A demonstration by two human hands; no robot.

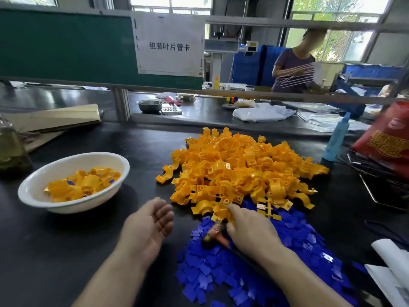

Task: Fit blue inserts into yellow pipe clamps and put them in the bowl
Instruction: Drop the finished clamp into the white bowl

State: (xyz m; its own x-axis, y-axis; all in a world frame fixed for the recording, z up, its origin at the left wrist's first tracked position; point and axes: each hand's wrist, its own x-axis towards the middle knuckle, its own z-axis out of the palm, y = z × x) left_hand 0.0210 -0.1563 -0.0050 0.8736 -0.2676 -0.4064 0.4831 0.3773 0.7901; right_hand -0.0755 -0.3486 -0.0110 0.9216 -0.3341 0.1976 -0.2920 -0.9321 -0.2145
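Observation:
A big heap of yellow pipe clamps (pixel 241 169) lies on the black table, with a spread of blue inserts (pixel 254 267) in front of it. My right hand (pixel 250 229) reaches over the blue inserts and pinches a yellow clamp (pixel 223 209) at the heap's near edge. A small orange-handled tool (pixel 215 234) lies on the inserts under that hand. My left hand (pixel 148 224) hovers palm up, fingers relaxed, holding nothing, left of the inserts. The white bowl (pixel 39 191) at the left holds several yellow clamps with blue inserts (pixel 81 185).
A glass bottle (pixel 11 149) and folded cardboard (pixel 55 120) sit at the far left. A blue bottle (pixel 337 138), a red bag (pixel 387 138) and a wire rack (pixel 380 191) stand at the right. Another person (pixel 296 67) works beyond the rail.

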